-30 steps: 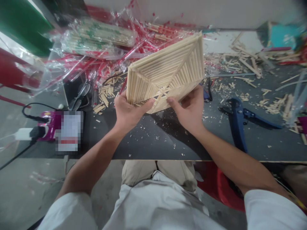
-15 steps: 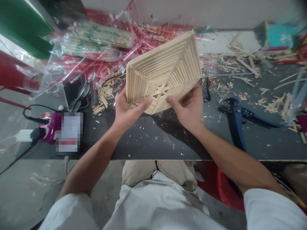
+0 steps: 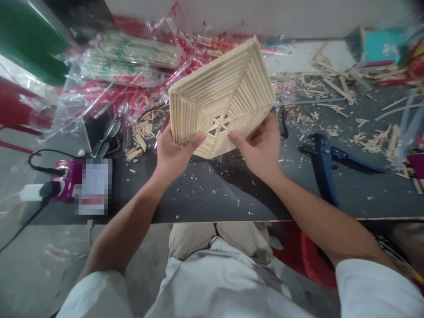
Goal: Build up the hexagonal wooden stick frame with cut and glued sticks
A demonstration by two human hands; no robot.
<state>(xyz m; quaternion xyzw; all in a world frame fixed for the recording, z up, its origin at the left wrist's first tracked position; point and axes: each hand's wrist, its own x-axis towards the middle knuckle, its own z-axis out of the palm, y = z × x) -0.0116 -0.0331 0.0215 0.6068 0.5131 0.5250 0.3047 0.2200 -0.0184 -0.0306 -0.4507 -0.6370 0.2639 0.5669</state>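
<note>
A pale panel of glued wooden sticks (image 3: 221, 95), shaped like a shallow pyramid with ribs meeting near its lower middle, is held up tilted above the dark table (image 3: 212, 194). My left hand (image 3: 174, 152) grips its lower left edge, thumb laid across the front. On the lower right edge sits my right hand (image 3: 260, 148), with the thumb pressed near the ribs' crossing and the fingers behind the panel.
Blue pliers (image 3: 326, 165) lie at the right among offcuts (image 3: 334, 90). Stick bundles in clear wrap (image 3: 129, 57) and red-printed wrappers pile at the back left. Glasses (image 3: 107, 137) rest near a purple device (image 3: 64, 176) with a plugged cable.
Both hands have turned the stick panel a little anticlockwise and shifted it slightly left; its top corner now points higher. The grip is unchanged.
</note>
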